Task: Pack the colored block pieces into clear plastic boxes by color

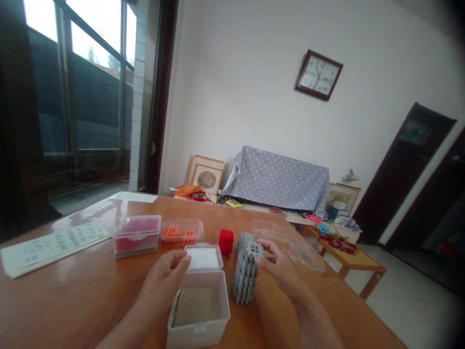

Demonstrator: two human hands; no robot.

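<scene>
My right hand (278, 264) has its thumb and fingers on the top grey piece of a tall, slightly leaning stack of grey interlocking plastic pieces (245, 278). The top piece is square with small holes. My left hand (167, 271) is curled, thumb and forefinger close together beside the left edge of a clear lid (203, 257); whether anything is between them is hidden. That lid lies folded back behind an open clear plastic box (198, 334), in which a brown cardboard-like sheet (198, 306) shows. A small red stack of plastic pieces (226, 241) stands behind the grey stack.
To the left are a closed clear box with pink-red contents (138, 235), a tub with orange pieces (181, 232) and written papers (54, 247). Clear plastic packaging (290, 242) lies right of the grey stack. The wooden table's right edge (363, 310) slopes past my right arm.
</scene>
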